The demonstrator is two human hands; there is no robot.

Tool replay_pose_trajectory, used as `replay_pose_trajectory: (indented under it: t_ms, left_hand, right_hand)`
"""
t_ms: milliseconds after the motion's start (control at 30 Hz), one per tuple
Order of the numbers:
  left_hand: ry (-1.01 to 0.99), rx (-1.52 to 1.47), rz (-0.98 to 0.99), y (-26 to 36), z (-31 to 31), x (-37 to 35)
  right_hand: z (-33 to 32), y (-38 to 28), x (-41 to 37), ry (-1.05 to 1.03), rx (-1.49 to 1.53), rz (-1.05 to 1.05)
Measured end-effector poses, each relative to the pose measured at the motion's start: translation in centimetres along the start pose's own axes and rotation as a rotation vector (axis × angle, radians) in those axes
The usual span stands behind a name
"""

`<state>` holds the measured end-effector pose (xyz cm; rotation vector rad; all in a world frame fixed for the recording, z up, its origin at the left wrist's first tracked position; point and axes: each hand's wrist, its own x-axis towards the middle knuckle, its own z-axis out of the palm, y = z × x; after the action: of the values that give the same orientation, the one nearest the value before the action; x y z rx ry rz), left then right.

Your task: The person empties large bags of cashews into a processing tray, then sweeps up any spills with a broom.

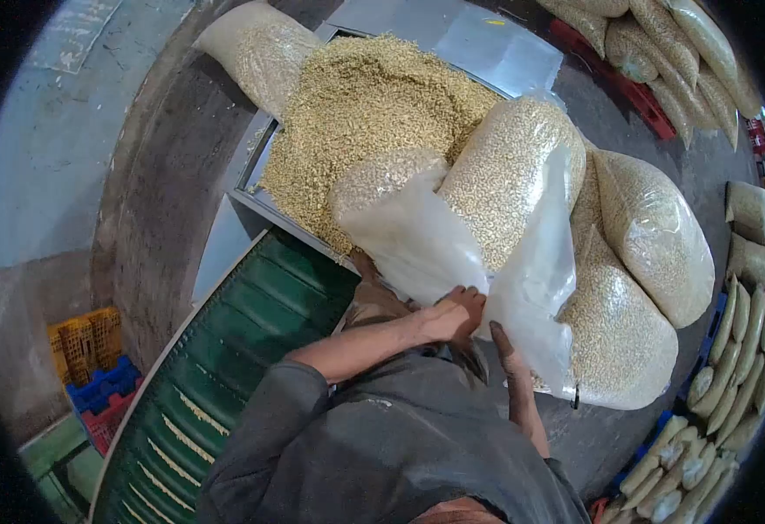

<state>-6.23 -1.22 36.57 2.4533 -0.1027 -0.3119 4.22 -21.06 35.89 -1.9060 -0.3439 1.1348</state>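
A clear plastic bag (511, 170) full of pale, puffed-looking pieces lies tilted against the heap, its loose mouth falling toward me. My left hand (459, 313) is closed on the gathered plastic edge near my waist. Close beside it, my right hand (511, 354) grips the loose plastic on the right, thumb up, its other fingers partly hidden. Left of the full bag, another bag's slack white plastic (417, 236) drapes over the heap's near side. The heap of loose pieces (373, 105) fills a metal-edged tray (256, 203).
Filled bags (653, 231) lean together at my right. One more bag (256, 52) stands behind the tray. A green ribbed conveyor belt (243, 323) runs down to my left, past stacked plastic crates (85, 349). More filled bags (736, 349) lie on pallets at the far right.
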Motion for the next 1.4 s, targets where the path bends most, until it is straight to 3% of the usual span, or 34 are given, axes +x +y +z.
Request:
replay_pose_trajectory:
  t_ms: [67,133,167,233,300,333,433,567,633,700,767,833,900,1033,1133,1200,1300,1400]
  left_hand:
    - [-0.054,-0.236,0.063,-1.9,0.7,-0.4]
    - [-0.100,-0.600,-0.008,-5.3,1.5,-1.3]
    - [-0.110,-0.607,0.001,-8.1,2.0,-1.9]
    - [0.011,-0.875,-0.371,-14.2,3.7,-3.7]
    - [0.124,-0.736,-0.650,-21.4,4.8,-5.0]
    - [0.140,-0.776,-0.769,-25.8,5.8,-5.2]
    - [0.340,-0.727,-0.990,-36.0,7.6,-4.8]
    - [0.376,-0.497,-1.045,-47.6,11.1,-2.4]
    - [0.324,-0.383,-1.022,-52.2,12.6,-1.0]
    - [0.304,-0.293,-1.074,-54.1,13.3,0.9]
    - [0.295,-0.193,-1.120,-55.3,15.1,1.9]
    - [0.234,-0.135,-1.155,-55.8,17.1,2.5]
    - [0.320,-0.086,-1.109,-55.0,17.7,2.3]
    - [0.408,-0.232,-1.108,-55.5,19.2,1.0]
    - [0.361,-0.412,-1.126,-54.3,17.6,0.5]
    - [0.198,-0.536,-1.143,-53.7,16.0,-0.3]
    - [0.199,-0.529,-1.064,-52.4,14.6,-1.9]
    - [0.192,-0.562,-1.012,-46.6,8.8,-2.8]
  right_hand:
    - [1.8,-4.5,-0.2,0.221,-0.043,0.226]
    - [1.1,1.8,-0.1,0.395,-0.038,0.122]
    - [1.5,3.1,-1.2,0.456,-0.055,0.123]
    - [3.1,6.2,-3.5,0.555,0.055,0.122]
    - [4.6,11.8,-6.7,0.608,0.143,0.189]
    - [4.9,14.7,-8.4,0.646,0.201,0.419]
    - [8.3,12.9,-8.7,0.669,0.305,0.651]
    - [11.2,18.2,-11.1,0.724,0.267,0.646]
    - [11.4,20.2,-12.0,0.584,0.058,0.645]
    - [12.5,20.7,-12.1,0.568,0.035,0.713]
    - [14.6,19.9,-10.5,0.730,0.206,0.741]
    - [16.0,18.8,-8.9,0.738,0.195,0.741]
    - [16.0,18.1,-8.4,0.750,0.186,0.737]
    - [15.2,16.2,-7.7,0.553,0.025,0.841]
    - [15.3,14.1,-7.2,0.515,-0.004,0.845]
    - [16.0,12.8,-6.8,0.557,0.042,0.822]
    - [17.1,11.1,-6.3,0.615,0.107,0.796]
    - [18.0,11.3,-7.4,0.654,0.154,0.791]
